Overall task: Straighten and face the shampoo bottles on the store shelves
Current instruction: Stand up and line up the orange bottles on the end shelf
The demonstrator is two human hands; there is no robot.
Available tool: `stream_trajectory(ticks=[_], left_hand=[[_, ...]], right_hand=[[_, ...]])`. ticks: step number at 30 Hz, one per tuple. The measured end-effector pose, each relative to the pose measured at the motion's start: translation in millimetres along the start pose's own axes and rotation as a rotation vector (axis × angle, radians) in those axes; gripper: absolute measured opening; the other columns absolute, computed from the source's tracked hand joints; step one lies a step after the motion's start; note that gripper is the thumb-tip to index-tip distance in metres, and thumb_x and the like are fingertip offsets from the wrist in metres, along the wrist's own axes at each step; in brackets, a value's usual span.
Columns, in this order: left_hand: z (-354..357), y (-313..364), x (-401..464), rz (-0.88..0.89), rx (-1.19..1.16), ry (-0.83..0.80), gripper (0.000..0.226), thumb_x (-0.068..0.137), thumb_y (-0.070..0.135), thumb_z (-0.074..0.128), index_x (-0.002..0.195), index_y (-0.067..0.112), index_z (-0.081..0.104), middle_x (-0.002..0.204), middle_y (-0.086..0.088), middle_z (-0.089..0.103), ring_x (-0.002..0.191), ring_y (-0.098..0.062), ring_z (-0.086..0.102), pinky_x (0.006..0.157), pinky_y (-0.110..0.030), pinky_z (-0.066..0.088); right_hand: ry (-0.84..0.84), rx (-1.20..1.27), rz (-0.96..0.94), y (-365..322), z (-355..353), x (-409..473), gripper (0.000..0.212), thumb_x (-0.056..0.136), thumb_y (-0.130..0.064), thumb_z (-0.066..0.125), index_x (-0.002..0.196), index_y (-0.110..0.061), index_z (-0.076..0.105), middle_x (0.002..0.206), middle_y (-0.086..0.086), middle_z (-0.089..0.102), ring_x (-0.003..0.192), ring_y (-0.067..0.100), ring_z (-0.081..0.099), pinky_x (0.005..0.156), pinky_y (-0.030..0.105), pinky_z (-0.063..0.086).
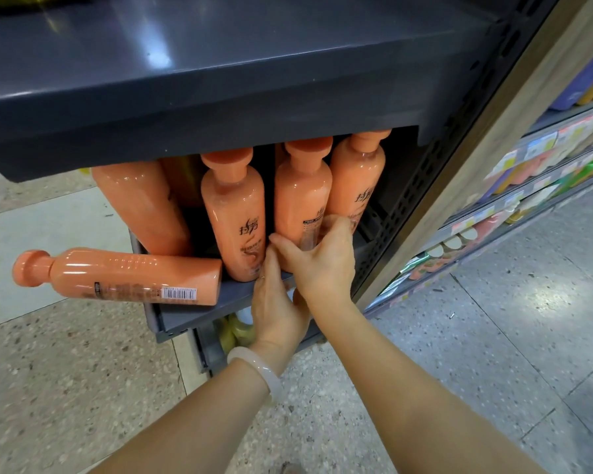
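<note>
Several orange shampoo bottles stand on a dark grey shelf (199, 313) under a wider shelf board. One bottle (124, 277) lies on its side at the shelf's front left, cap pointing left, barcode up. My right hand (317, 260) grips the base of an upright bottle (302, 200) in the middle right. My left hand (274, 306) reaches up beside it, fingers touching the base of the neighbouring upright bottle (235, 213) with its label facing me. Another upright bottle (355, 181) stands at the right, and a tilted one (141, 206) leans at the left.
The upper shelf board (220, 80) overhangs the bottle tops. A perforated upright (421, 186) closes the right side. Yellow bottles (235, 328) sit on the shelf below. A neighbouring rack (528, 186) with mixed goods runs to the right. Speckled floor (493, 336) lies around.
</note>
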State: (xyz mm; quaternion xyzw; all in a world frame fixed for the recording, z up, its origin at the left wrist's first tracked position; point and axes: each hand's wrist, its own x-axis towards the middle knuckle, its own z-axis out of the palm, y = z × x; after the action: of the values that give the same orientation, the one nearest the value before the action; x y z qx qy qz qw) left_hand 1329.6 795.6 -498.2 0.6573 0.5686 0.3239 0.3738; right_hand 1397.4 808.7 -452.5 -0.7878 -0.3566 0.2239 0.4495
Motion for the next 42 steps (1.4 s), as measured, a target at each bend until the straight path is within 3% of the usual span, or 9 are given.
stream_trajectory(ticks=[5, 11, 14, 19, 25, 27, 31, 36, 42], left_hand=[[6.7, 5.6, -7.6, -0.03, -0.008, -0.04, 0.084, 0.084, 0.015, 0.063, 0.147, 0.023, 0.009, 0.153, -0.003, 0.016, 0.128, -0.005, 0.022, 0.083, 0.003, 0.013], [3.6, 12.7, 2.6, -0.016, -0.016, -0.106, 0.082, 0.085, 0.041, 0.054, 0.147, 0.022, 0.004, 0.155, -0.006, 0.016, 0.14, -0.019, 0.023, 0.114, -0.034, 0.025], [-0.4, 7.2, 9.0, -0.04, -0.099, -0.114, 0.082, 0.075, 0.053, 0.053, 0.143, 0.025, 0.017, 0.141, -0.005, 0.043, 0.125, -0.019, 0.047, 0.098, -0.033, 0.043], [-3.9, -15.6, 8.8, 0.063, -0.002, -0.192, 0.09, 0.079, 0.014, 0.067, 0.144, 0.032, 0.008, 0.132, -0.012, 0.052, 0.09, -0.01, 0.063, 0.07, -0.002, 0.042], [-3.1, -17.0, 1.7, 0.064, -0.055, -0.17, 0.091, 0.078, 0.031, 0.068, 0.144, 0.035, 0.006, 0.142, -0.008, 0.042, 0.102, -0.009, 0.062, 0.091, -0.042, 0.051], [-2.1, -14.8, 5.2, 0.068, -0.011, -0.181, 0.094, 0.075, 0.037, 0.067, 0.142, 0.04, 0.001, 0.138, -0.009, 0.048, 0.112, -0.018, 0.058, 0.095, -0.043, 0.049], [-1.7, -8.0, 12.0, 0.041, 0.031, -0.17, 0.094, 0.079, 0.023, 0.068, 0.147, 0.022, 0.003, 0.124, -0.01, 0.059, 0.087, -0.011, 0.065, 0.087, -0.037, 0.052], [6.8, -3.7, 16.9, 0.026, 0.047, -0.017, 0.068, 0.088, 0.025, 0.059, 0.144, 0.011, 0.023, 0.138, -0.016, 0.047, 0.12, -0.033, 0.051, 0.099, -0.04, 0.042], [15.3, 0.3, 16.9, -0.036, 0.042, 0.111, 0.059, 0.087, 0.029, 0.059, 0.139, 0.012, 0.036, 0.137, -0.012, 0.05, 0.121, -0.033, 0.05, 0.091, -0.04, 0.043]], right_hand=[[-0.071, 0.053, -0.077, 9.0, -4.6, 0.7, 0.056, 0.074, -0.036, 0.072, 0.114, -0.015, 0.039, 0.111, 0.004, 0.059, 0.101, 0.022, 0.059, 0.085, 0.04, 0.049], [0.034, 0.014, -0.066, 3.1, -4.7, -1.2, 0.077, 0.059, -0.051, 0.078, 0.117, -0.016, 0.041, 0.113, 0.001, 0.054, 0.107, 0.019, 0.054, 0.085, 0.042, 0.048], [0.063, 0.007, -0.017, -5.3, -3.3, 3.0, 0.078, 0.053, -0.053, 0.08, 0.112, -0.017, 0.043, 0.11, 0.0, 0.053, 0.104, 0.019, 0.054, 0.08, 0.038, 0.047], [-0.007, -0.069, -0.062, -0.2, -13.8, 6.3, 0.06, 0.064, -0.049, 0.076, 0.108, -0.019, 0.049, 0.103, 0.001, 0.064, 0.096, 0.022, 0.06, 0.081, 0.039, 0.049], [-0.11, -0.179, -0.165, -0.2, -36.5, 11.2, 0.058, 0.068, -0.049, 0.074, 0.111, -0.017, 0.053, 0.099, 0.002, 0.066, 0.095, 0.023, 0.061, 0.082, 0.042, 0.05], [-0.079, -0.2, -0.176, -7.8, -40.6, 8.8, 0.066, 0.062, -0.057, 0.074, 0.111, -0.018, 0.051, 0.098, -0.002, 0.065, 0.094, 0.019, 0.061, 0.079, 0.035, 0.047], [0.045, -0.188, -0.246, -31.5, -42.6, 5.1, 0.078, 0.056, -0.065, 0.073, 0.112, -0.02, 0.046, 0.109, -0.005, 0.06, 0.103, 0.016, 0.057, 0.076, 0.031, 0.042], [0.098, -0.266, -0.351, -55.9, -50.9, 11.8, 0.081, 0.057, -0.068, 0.069, 0.111, -0.013, 0.047, 0.111, -0.001, 0.056, 0.103, 0.021, 0.055, 0.07, 0.032, 0.038], [0.047, -0.425, -0.386, -64.4, -53.5, 17.1, 0.067, 0.068, -0.063, 0.065, 0.107, -0.011, 0.051, 0.109, 0.005, 0.055, 0.098, 0.029, 0.056, 0.068, 0.033, 0.036]])
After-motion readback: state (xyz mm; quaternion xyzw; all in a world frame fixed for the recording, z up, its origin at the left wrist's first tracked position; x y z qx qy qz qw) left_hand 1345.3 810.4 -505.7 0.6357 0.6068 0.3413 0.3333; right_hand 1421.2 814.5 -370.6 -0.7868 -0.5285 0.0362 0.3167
